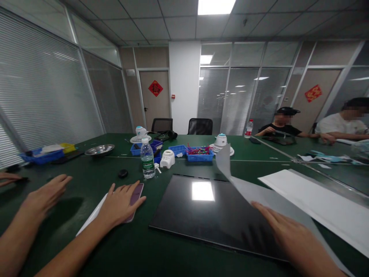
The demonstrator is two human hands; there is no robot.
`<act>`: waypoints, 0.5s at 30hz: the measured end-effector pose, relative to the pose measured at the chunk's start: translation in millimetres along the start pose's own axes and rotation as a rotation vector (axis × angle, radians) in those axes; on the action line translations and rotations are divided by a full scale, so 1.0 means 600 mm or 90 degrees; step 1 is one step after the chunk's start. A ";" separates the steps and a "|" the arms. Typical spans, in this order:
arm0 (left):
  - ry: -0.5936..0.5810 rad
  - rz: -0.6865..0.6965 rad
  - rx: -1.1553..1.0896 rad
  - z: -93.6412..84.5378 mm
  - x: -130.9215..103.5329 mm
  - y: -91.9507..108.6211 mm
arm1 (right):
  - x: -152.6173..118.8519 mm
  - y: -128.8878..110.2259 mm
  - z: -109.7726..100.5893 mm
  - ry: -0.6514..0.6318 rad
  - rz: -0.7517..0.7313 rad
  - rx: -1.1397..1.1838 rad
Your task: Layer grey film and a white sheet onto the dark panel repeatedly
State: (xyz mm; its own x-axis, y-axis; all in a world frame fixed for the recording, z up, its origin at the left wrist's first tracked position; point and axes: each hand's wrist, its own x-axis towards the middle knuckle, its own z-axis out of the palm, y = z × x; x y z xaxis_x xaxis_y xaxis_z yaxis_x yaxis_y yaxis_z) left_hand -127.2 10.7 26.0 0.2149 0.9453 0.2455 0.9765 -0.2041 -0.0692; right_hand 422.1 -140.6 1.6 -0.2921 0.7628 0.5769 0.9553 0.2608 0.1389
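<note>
A glossy black panel [207,211] lies flat on the green table [144,250] in front of me. A translucent film sheet [230,173] is lifted off its right side and curls up to a point. My right hand [291,234] holds this film at the panel's near right corner. My left hand [121,204] rests palm down, fingers spread, on a phone in a purple case [137,192], which lies over a white sheet [93,215] left of the panel.
Another person's hand [47,194] lies flat at my left, with a further hand [8,177] at the edge. Behind the panel stand a water bottle [147,159], blue bins [198,154], small white fans [221,142] and a metal dish [99,149]. White board [317,204] lies right. Two people sit far right.
</note>
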 end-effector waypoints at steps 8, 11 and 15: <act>0.044 0.134 -0.056 -0.011 -0.036 0.059 | 0.004 -0.103 0.039 -0.088 -0.194 0.021; -0.009 0.232 -0.132 -0.018 -0.058 0.108 | 0.009 -0.107 0.038 -0.168 -0.177 0.092; -0.106 0.261 -0.184 -0.020 -0.068 0.155 | 0.028 -0.119 0.005 -0.275 -0.089 0.214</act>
State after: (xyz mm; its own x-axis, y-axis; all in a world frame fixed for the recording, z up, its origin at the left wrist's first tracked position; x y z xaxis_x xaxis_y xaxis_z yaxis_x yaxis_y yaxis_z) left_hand -45.2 -50.1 21.0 0.5980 0.7957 0.0960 0.7819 -0.6055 0.1482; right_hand 348.8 -144.5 -1.1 -0.4737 0.8621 0.1797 0.8602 0.4967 -0.1152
